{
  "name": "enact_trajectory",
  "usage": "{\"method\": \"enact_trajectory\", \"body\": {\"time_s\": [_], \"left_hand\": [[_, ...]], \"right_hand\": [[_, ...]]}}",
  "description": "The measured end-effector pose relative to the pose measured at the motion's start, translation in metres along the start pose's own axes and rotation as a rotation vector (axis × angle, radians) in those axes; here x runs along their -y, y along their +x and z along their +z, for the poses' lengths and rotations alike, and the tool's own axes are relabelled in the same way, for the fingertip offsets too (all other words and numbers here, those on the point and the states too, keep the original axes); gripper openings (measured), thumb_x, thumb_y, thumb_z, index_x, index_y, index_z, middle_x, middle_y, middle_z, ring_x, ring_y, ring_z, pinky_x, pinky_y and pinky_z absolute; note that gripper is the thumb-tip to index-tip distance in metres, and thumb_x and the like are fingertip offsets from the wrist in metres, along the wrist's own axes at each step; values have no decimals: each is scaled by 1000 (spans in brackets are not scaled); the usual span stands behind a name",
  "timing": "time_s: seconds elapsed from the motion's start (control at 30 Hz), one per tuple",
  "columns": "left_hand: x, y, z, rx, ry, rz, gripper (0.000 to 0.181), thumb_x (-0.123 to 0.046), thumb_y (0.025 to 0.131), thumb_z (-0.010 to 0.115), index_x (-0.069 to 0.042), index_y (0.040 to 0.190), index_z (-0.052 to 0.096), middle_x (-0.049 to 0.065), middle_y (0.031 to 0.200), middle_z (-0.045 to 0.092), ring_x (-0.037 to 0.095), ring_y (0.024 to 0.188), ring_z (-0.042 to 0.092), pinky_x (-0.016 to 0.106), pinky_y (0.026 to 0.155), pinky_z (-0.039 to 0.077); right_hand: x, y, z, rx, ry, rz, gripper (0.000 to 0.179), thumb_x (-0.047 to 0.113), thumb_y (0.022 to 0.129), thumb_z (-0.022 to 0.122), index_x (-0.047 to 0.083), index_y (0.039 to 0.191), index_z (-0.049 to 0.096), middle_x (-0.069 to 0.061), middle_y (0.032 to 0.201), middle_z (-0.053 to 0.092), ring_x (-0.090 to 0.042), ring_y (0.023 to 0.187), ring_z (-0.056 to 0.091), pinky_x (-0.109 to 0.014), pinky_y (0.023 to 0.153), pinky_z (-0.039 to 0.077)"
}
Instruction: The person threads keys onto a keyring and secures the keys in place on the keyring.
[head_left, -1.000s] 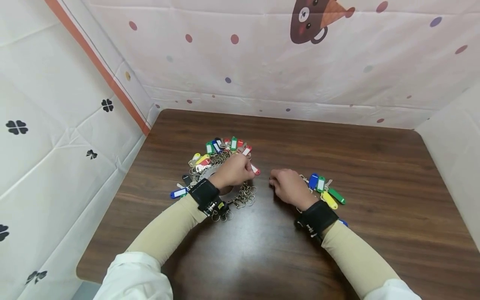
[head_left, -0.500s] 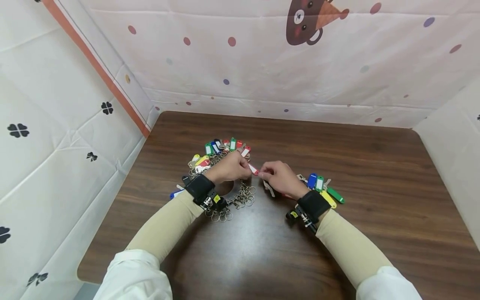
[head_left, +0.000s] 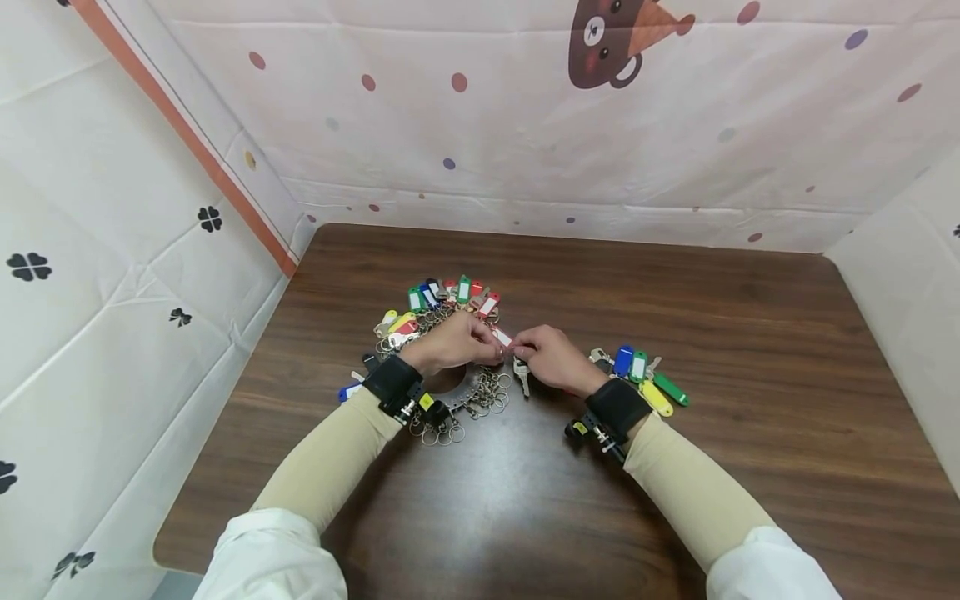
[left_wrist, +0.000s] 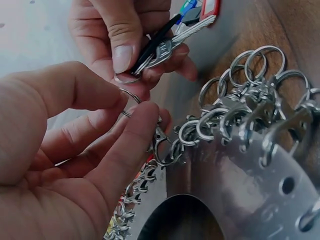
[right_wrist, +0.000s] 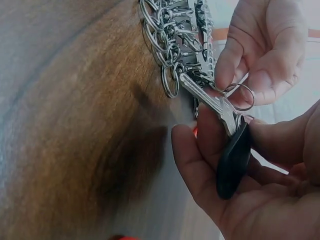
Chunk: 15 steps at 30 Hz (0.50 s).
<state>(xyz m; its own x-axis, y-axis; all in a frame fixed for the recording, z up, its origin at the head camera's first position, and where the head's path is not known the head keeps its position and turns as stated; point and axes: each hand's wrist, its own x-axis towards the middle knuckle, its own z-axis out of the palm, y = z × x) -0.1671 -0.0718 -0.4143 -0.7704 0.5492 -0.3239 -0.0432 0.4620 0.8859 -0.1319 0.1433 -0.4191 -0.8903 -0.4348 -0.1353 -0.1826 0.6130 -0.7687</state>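
My left hand [head_left: 453, 342] pinches a split ring [right_wrist: 253, 98] between thumb and fingertips, at the right side of a round metal key ring plate [left_wrist: 235, 165]. Clips and rings hang all round the plate's edge. Close against it, my right hand [head_left: 558, 360] holds a silver key [right_wrist: 207, 100] with a black key tag [right_wrist: 234, 162] by their small ring. In the right wrist view the key's blade points away toward the clips. Both sets of fingertips meet at the ring. A red key tag [head_left: 501, 336] lies just beyond the left fingertips.
Coloured key tags with keys, such as a green tag [head_left: 464, 289], fan out along the plate's far side. To the right, several loose tags, including a yellow tag [head_left: 656, 398], lie on the brown table [head_left: 750, 333]. Patterned cloth walls [head_left: 480, 125] stand behind and left.
My right hand has moved left from near the loose tags to meet the left hand, bringing the key into view. The left hand has stayed at the plate's right side, shifting slightly.
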Motion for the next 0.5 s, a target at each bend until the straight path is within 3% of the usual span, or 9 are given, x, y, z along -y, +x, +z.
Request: {"method": "enact_trajectory", "body": {"time_s": [0.23, 0.5], "left_hand": [[6, 2, 1, 13, -42, 29, 16, -4, 93, 70, 5, 103, 79, 16, 108, 79, 11, 87, 71, 22, 79, 57], [11, 4, -3, 10, -26, 52, 13, -3, 91, 73, 2, 101, 80, 14, 106, 80, 12, 90, 72, 23, 80, 58]], "right_hand": [[2, 5, 7, -37, -26, -36, 19, 8, 102, 61, 6, 100, 79, -7, 94, 76, -16, 85, 63, -31, 80, 51], [1, 9, 11, -73, -16, -9, 16, 10, 102, 64, 8, 100, 80, -7, 98, 78, -19, 87, 65, -33, 81, 52]]}}
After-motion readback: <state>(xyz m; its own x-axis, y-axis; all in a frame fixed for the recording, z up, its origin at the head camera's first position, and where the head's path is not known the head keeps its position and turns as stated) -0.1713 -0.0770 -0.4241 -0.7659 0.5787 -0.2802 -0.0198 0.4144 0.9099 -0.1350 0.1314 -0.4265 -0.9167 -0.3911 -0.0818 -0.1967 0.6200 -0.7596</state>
